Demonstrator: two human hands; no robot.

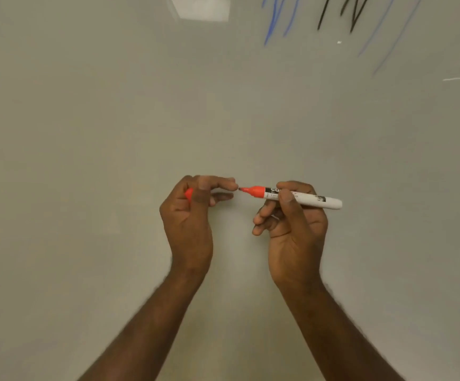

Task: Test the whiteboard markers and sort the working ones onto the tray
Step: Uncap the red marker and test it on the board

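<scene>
Head view: right hand (292, 215) grips uncapped red marker (306, 196) mid-barrel, tip pointing left, held before the whiteboard (113, 105). Left hand (193, 207) curls around red cap (188, 193) (mostly hidden), forefinger almost at the tip. Blue scribbles (275, 20), black strokes (355, 12) above.

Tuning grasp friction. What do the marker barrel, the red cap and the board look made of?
Marker: white barrel looks like smooth hard plastic with a printed black label. Red cap, mostly hidden in the left hand: likely the same plastic. Whiteboard: glossy coated surface, reflecting a ceiling light; the core cannot be told.
</scene>
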